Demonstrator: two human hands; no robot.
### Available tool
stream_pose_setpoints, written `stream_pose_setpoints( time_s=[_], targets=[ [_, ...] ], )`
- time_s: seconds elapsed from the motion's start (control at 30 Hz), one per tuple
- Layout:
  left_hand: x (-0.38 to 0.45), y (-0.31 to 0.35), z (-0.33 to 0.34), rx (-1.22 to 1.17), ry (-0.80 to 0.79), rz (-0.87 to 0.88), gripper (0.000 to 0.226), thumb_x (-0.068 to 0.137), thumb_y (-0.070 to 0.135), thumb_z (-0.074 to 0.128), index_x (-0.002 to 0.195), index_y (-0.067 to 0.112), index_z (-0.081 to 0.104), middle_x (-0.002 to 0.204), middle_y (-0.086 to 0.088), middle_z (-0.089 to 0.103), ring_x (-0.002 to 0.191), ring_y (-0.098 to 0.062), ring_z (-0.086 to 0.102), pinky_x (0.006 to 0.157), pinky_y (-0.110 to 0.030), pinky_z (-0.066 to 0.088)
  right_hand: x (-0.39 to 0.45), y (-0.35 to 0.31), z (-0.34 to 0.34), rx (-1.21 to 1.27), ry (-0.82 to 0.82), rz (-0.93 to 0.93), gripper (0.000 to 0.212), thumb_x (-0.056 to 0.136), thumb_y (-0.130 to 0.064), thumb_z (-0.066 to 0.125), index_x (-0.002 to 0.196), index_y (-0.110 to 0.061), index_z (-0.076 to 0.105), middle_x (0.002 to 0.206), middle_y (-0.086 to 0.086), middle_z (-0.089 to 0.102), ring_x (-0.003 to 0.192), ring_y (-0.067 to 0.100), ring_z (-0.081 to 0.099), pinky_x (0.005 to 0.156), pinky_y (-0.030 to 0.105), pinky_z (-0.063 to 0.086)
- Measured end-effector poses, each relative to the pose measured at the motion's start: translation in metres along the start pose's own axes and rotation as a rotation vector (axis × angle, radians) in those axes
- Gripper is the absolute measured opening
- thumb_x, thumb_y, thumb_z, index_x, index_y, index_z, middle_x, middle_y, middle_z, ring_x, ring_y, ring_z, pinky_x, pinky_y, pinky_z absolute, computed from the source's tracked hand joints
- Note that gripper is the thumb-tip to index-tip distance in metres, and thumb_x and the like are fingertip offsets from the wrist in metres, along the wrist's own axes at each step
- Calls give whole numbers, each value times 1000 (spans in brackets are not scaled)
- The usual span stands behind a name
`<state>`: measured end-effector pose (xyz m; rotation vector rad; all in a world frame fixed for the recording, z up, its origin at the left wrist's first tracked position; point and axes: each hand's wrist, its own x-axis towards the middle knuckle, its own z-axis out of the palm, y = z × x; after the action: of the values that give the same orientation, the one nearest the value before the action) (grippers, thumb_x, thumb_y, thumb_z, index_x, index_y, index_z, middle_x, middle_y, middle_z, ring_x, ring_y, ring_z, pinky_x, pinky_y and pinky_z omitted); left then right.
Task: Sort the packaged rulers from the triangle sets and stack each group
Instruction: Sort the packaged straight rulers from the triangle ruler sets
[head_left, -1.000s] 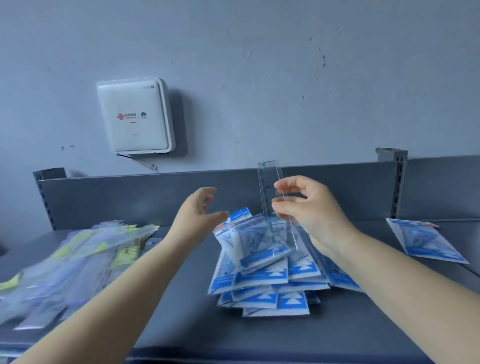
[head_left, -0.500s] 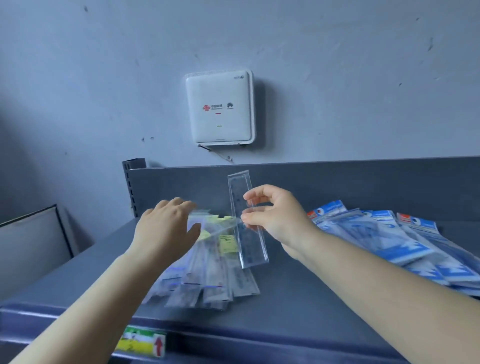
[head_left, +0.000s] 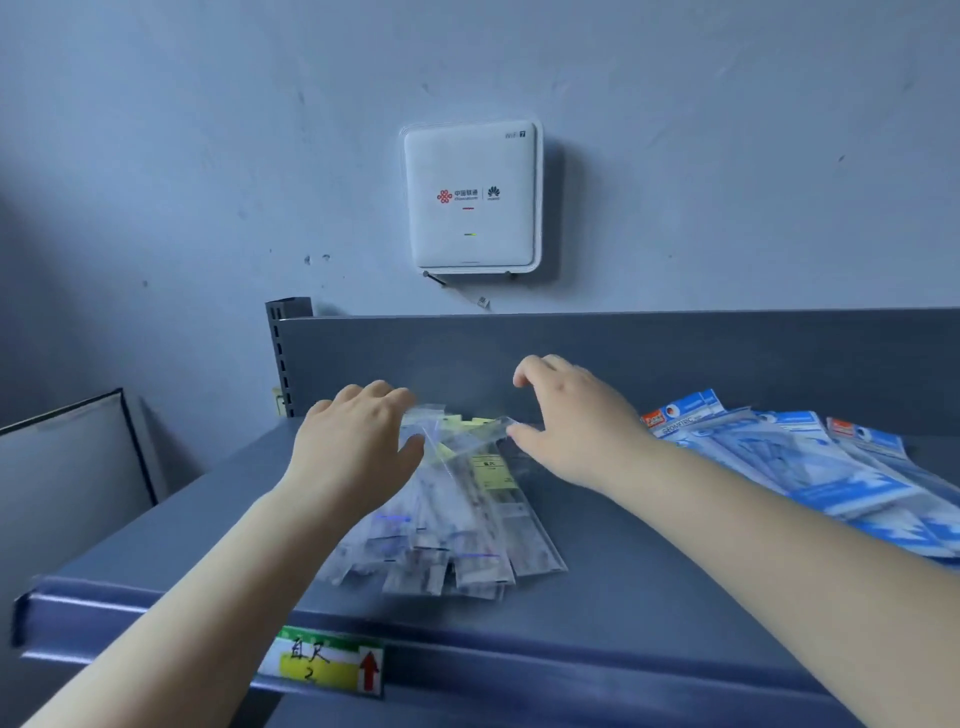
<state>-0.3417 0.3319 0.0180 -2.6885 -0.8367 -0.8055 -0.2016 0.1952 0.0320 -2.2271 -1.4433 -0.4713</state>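
Two groups already sit apart on the grey shelf: packaged rulers fanned in a loose pile under the wall-mounted WiFi box, triangle sets spread in blue packs right of that pile, so I judge sorting nearly done and squaring both stacks left. My left hand rests on the pile's far end, fingers relaxed, thumb touching the top clear sleeve. My right hand hovers spread at the pile's right edge, thumb tip just meeting a sleeve corner, holding nothing.
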Motion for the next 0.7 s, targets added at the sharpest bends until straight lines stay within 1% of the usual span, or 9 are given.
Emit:
stream_pose_setpoints(
  time_s=[0.07, 0.17, 0.37, 0.47, 0.6, 0.7],
  targets=[
    [8, 23, -1, -10, 12, 45, 41, 94, 42, 43, 132, 29, 44, 131, 9, 49, 121, -17, 44, 94, -29, 34, -12, 19, -16, -50, 36, 10, 37, 91, -32, 50, 124, -20, 39, 126, -5, 46, 115, 18, 44, 76, 31, 42],
    [21, 68, -2, -48, 26, 120, 41, 93, 42, 44, 132, 29, 45, 127, 8, 51, 120, -18, 45, 94, -29, 35, -35, 55, -40, -117, 84, 42, 37, 92, -33, 48, 125, -22, 39, 124, -7, 47, 114, 16, 44, 74, 30, 42],
    [41, 185, -1, -152, 33, 300, 41, 93, 41, 44, 133, 31, 44, 131, 9, 50, 122, -17, 44, 95, -28, 34, -97, 145, -83, -257, 99, 147, 30, 92, -32, 44, 120, -21, 44, 121, -7, 48, 112, 16, 44, 78, 31, 43],
    [47, 246, 2, -160, 17, 396, 42, 94, 44, 41, 134, 31, 42, 131, 10, 49, 122, -16, 44, 96, -27, 33, -126, 192, -103, -351, 62, 167, 30, 95, -36, 40, 119, -20, 45, 121, -6, 48, 113, 16, 42, 80, 29, 41],
    [51, 318, 8, -141, -1, 507, 42, 94, 45, 40, 133, 30, 42, 127, 10, 51, 120, -17, 45, 96, -29, 34, -162, 248, -125, -465, -1, 205, 35, 96, -39, 35, 123, -20, 46, 125, -6, 48, 118, 17, 41, 93, 31, 40],
    [53, 363, 12, -144, -8, 557, 40, 94, 44, 40, 130, 30, 44, 123, 10, 51, 117, -16, 46, 94, -28, 35, -186, 283, -141, -502, -49, 232, 40, 96, -43, 33, 127, -20, 45, 127, -5, 47, 121, 18, 39, 96, 32, 35]
  ],
)
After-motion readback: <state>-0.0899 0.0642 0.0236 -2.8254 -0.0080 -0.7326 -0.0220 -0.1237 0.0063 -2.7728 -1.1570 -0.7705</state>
